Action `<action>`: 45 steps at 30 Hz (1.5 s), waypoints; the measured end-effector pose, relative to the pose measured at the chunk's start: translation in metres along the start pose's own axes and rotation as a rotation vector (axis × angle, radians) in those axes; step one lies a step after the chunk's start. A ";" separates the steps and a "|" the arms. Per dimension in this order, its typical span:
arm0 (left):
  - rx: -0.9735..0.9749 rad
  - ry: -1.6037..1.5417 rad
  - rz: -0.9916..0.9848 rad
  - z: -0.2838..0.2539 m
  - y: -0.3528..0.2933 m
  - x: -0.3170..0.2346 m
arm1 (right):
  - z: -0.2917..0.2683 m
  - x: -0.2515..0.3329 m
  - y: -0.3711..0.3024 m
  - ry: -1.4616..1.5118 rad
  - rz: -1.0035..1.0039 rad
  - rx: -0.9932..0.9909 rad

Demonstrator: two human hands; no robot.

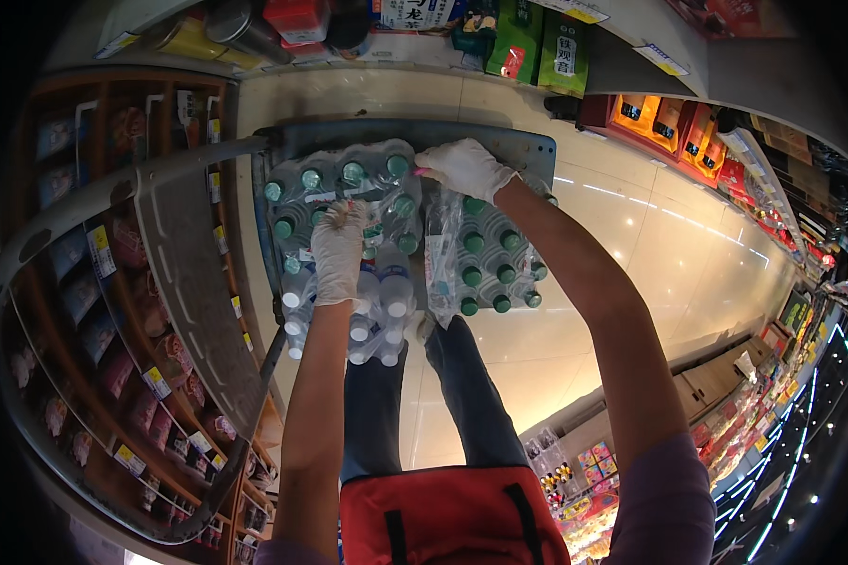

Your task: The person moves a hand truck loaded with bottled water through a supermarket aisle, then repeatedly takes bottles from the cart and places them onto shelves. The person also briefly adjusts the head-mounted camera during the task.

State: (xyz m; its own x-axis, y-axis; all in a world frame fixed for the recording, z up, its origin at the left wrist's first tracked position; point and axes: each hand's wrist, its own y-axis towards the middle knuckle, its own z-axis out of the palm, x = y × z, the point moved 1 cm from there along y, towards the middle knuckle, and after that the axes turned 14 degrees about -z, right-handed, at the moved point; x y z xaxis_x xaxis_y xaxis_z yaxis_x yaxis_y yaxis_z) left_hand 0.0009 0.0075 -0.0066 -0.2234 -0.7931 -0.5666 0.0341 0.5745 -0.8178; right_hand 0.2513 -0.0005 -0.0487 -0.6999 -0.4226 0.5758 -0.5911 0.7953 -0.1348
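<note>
My left hand (337,252), in a white glove, rests over a shrink-wrapped pack of green-capped water bottles (287,226), its fingers curled in at the wrap. What lies under those fingertips is hidden. At the pack's far right corner, my gloved right hand (468,171) is closed, with a small pink piece (418,172) showing at its fingertips. To the right stands another group of green-capped bottles (488,264), with loose clear plastic film (440,250) along its left side. White-capped bottles (379,301) sit nearer me, below my left hand.
The packs stand on a blue platform cart (325,135) with a grey metal push handle (174,226) at the left. Wooden shelves of packaged goods (127,330) line the left side. Shelves with green bags (537,47) stand ahead; more stocked shelves (716,141) run along the right.
</note>
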 end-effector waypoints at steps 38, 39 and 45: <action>-0.181 0.704 0.779 0.030 -0.030 -0.007 | 0.026 0.060 -0.033 0.041 0.554 -0.694; -0.163 0.657 0.753 0.032 -0.028 -0.006 | 0.017 0.062 -0.030 0.062 0.471 -0.619; -0.177 0.536 0.443 0.054 -0.022 0.009 | -0.018 0.058 -0.016 -0.094 0.102 -0.274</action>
State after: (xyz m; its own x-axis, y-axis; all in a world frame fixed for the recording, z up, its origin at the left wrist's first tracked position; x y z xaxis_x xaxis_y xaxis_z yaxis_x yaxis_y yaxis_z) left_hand 0.0506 -0.0232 0.0014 -0.6742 -0.2955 -0.6768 0.0843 0.8797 -0.4680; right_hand 0.2271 -0.0298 0.0017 -0.7915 -0.3631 0.4917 -0.3948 0.9178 0.0423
